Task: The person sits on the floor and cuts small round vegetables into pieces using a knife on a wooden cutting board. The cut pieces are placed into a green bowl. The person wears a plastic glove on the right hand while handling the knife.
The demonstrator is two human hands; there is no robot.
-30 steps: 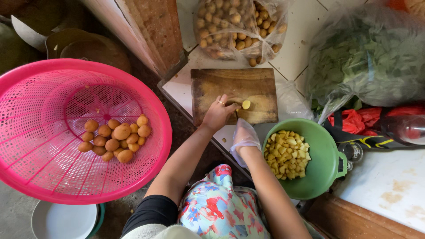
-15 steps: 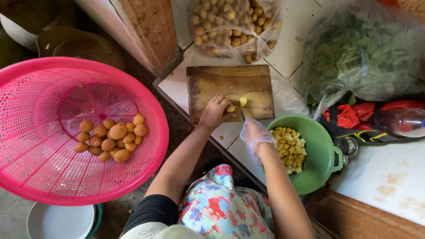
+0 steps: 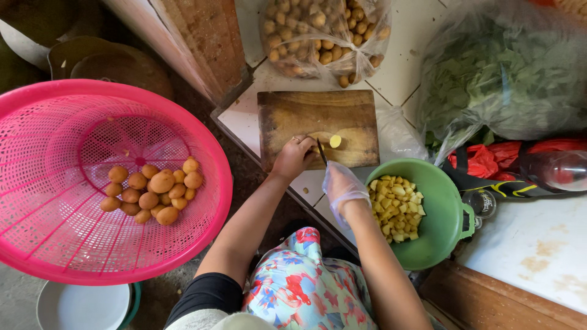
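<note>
From my head, the single camera looks almost straight down, close over my arms, taking in the wooden cutting board (image 3: pixel 316 127) and pink basket (image 3: pixel 73 183) beside it.

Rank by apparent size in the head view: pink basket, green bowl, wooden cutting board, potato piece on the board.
1. pink basket, though it sits nearer the camera
2. green bowl and wooden cutting board: look alike, unranked
3. potato piece

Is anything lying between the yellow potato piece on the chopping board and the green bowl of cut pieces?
Mostly the person's own gloved right hand and its knife: they lie between the potato piece on the wooden board and the green bowl. Nothing else visible blocks that path.
</note>
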